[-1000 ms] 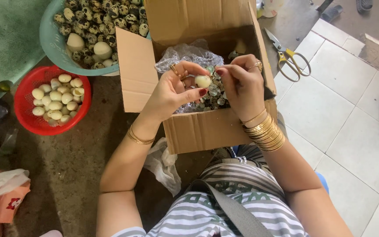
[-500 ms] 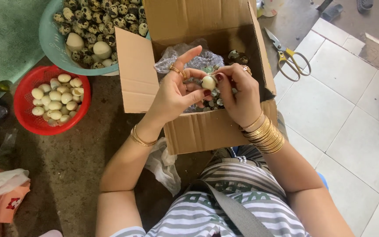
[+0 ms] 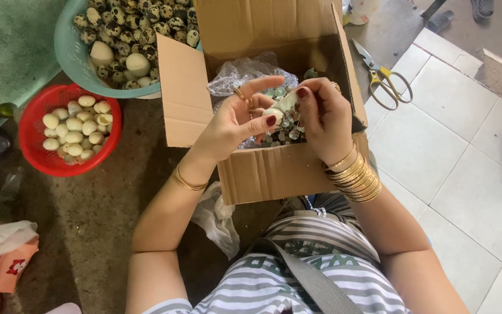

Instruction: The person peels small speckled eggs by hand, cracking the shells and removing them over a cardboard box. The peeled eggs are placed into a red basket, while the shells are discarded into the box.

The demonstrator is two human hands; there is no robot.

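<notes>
Our left hand [image 3: 233,125] pinched the quail egg [image 3: 274,114]; our right hand [image 3: 323,119] gripped peeling shell. Squeezing harder could have split it.

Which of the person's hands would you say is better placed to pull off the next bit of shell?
Probably the right hand: its fingertips already pinch a strip of shell lifting off the egg, while the left hand grips the egg.

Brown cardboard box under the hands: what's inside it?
Inside the brown cardboard box: crinkled clear plastic liner and a pile of speckled shell fragments. Both hands cover the pile's middle; the bottom is hidden.
</notes>
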